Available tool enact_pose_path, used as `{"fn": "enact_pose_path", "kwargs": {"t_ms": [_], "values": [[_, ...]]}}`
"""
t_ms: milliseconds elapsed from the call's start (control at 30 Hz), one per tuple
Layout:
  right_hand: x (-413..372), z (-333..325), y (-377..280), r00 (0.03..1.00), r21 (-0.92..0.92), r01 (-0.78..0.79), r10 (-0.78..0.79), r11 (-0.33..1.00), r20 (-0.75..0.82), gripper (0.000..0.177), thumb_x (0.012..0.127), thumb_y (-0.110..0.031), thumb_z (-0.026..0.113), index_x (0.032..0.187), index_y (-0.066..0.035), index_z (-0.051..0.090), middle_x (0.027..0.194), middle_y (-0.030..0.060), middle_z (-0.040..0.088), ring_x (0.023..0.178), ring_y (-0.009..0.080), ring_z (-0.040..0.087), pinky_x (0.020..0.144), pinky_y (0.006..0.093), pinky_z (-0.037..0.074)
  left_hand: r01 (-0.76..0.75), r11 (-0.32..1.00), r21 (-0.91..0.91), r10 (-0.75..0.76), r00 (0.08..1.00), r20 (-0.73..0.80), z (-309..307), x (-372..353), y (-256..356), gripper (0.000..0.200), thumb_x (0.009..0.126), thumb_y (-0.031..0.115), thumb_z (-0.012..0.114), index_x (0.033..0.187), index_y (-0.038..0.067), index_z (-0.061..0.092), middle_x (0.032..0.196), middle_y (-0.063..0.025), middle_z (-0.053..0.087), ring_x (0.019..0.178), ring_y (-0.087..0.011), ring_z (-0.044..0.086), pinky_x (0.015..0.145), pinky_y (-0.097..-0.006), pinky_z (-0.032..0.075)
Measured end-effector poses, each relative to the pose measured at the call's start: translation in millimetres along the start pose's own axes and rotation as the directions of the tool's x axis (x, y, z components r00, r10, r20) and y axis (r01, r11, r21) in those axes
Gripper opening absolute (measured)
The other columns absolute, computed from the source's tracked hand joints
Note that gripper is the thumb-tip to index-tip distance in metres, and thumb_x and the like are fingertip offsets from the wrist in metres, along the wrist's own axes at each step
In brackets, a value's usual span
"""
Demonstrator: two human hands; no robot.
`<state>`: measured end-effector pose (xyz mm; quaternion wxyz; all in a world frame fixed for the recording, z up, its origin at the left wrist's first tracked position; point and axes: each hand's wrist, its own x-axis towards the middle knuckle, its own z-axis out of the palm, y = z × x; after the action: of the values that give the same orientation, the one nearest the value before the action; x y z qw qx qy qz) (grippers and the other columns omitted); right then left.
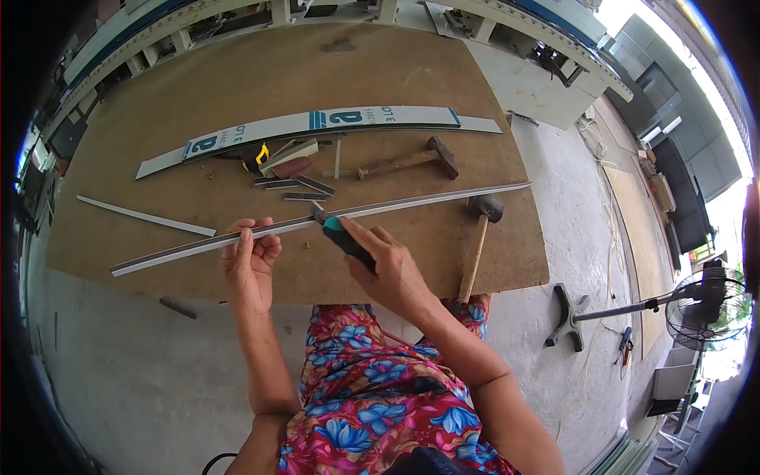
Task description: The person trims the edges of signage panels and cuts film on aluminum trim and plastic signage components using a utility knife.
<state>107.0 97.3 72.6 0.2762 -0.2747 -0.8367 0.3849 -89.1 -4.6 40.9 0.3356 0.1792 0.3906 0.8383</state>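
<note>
My left hand [252, 261] pinches a long, thin metal strip [419, 202] left of its middle, thumb on the near side. The strip slants across the brown board, its right end farther away. In my right hand [393, 273] is a utility knife [348, 240] with a black and teal handle. Its tip meets the strip near the middle, right of my left hand; the exact contact is too small to make out. Beyond the strip lie several short dark cut pieces [305, 190].
A claw hammer [412, 160], a mallet [474, 252], a yellow-black tape measure [256, 158] and a printed white panel strip [317, 125] lie on the board [396, 71]. Another thin strip [146, 216] is at left. A fan [704, 305] stands on the floor at right.
</note>
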Motion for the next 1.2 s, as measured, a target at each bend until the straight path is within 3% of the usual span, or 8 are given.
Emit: {"fn": "enact_pose_path", "kwargs": {"t_ms": [267,700,800,900,967,1033,1100,1200], "values": [[-18.6,-37.7,76.6,0.967,-0.047,-0.052,0.038,0.998,-0.252,0.049,0.080,-0.007,0.063,0.127,-0.002,0.054,0.096,0.0240,0.062,0.086,0.0381,0.063,0.077,0.0376,0.048,-0.010,1.000,-0.001,0.010,1.000,-0.009,-13.7,1.6,-9.5,0.019,0.094,0.017,0.057,0.109,0.006,0.057,0.102,-0.0136,0.066,0.077,-0.0148,0.064,0.071,-0.0264,0.053],[-26.5,-136.6,206.6,0.796,-0.190,-0.482,0.337,0.855,-0.502,0.045,0.079,-0.018,0.062,0.122,-0.006,0.060,0.099,0.0253,0.065,0.094,0.0357,0.065,0.083,0.0400,0.049,-0.055,0.997,0.051,0.058,0.997,-0.057,-41.3,5.1,5.8,0.026,0.094,0.021,0.054,0.116,0.007,0.056,0.100,-0.0078,0.065,0.079,-0.0098,0.057,0.068,-0.0231,0.043],[-32.7,-146.5,213.3,0.800,-0.181,-0.475,0.338,0.861,-0.495,0.044,0.079,-0.015,0.062,0.122,-0.006,0.060,0.099,0.0249,0.066,0.093,0.0355,0.065,0.082,0.0396,0.049,-0.135,0.991,-0.001,0.135,0.990,-0.042,-58.9,7.4,16.9,0.028,0.095,0.022,0.053,0.118,0.006,0.055,0.101,-0.0065,0.064,0.078,-0.0089,0.056,0.067,-0.0221,0.042],[-30.6,-134.7,141.1,0.734,0.120,-0.551,0.548,0.826,-0.400,0.043,0.080,-0.012,0.062,0.123,-0.006,0.059,0.100,0.0246,0.066,0.092,0.0353,0.066,0.081,0.0393,0.050,-0.246,0.969,-0.018,0.246,0.969,-0.005,-82.0,8.5,38.5,0.033,0.097,0.026,0.052,0.123,0.005,0.051,0.100,-0.0056,0.062,0.077,-0.0081,0.053,0.065,-0.0211,0.039],[-30.7,-107.7,140.9,0.871,-0.035,-0.278,0.237,0.960,-0.431,0.046,0.081,-0.011,0.065,0.127,-0.006,0.057,0.110,0.0152,0.067,0.103,0.0226,0.062,0.088,0.0349,0.048,-0.315,0.949,0.006,0.315,0.949,-0.015,-87.1,1.0,52.9,0.035,0.097,0.027,0.052,0.124,0.004,0.050,0.099,-0.0055,0.061,0.074,-0.0083,0.050,0.065,-0.0212,0.039],[-28.7,-76.1,119.4,0.917,0.037,-0.075,0.084,0.996,-0.389,0.047,0.081,-0.009,0.065,0.127,-0.007,0.057,0.118,0.0174,0.062,0.106,0.0264,0.062,0.089,0.0337,0.048,-0.393,0.918,0.056,0.394,0.919,-0.014,-86.5,-6.0,70.1,0.037,0.097,0.028,0.052,0.124,0.003,0.050,0.097,-0.0054,0.059,0.071,-0.0086,0.048,0.065,-0.0217,0.038],[-28.3,-58.1,80.9,0.975,0.002,0.021,-0.020,1.000,-0.222,0.050,0.079,-0.008,0.064,0.128,-0.007,0.055,0.116,0.0202,0.061,0.100,0.0339,0.063,0.086,0.0361,0.049,-0.418,0.904,0.090,0.424,0.904,-0.059,-86.3,-14.3,87.3,0.037,0.097,0.028,0.052,0.125,0.002,0.049,0.096,-0.0057,0.057,0.069,-0.0090,0.046,0.065,-0.0222,0.038],[-32.6,-36.1,47.3,0.994,0.032,-0.114,0.113,0.993,0.008,0.053,0.076,-0.009,0.062,0.129,-0.011,0.054,0.107,0.0226,0.062,0.097,0.0393,0.061,0.084,0.0433,0.049,-0.462,0.874,0.152,0.477,0.875,-0.083,-89.0,-26.9,113.2,0.037,0.098,0.026,0.051,0.126,0.002,0.048,0.094,-0.0060,0.057,0.067,-0.0086,0.044,0.067,-0.0223,0.038]]}}
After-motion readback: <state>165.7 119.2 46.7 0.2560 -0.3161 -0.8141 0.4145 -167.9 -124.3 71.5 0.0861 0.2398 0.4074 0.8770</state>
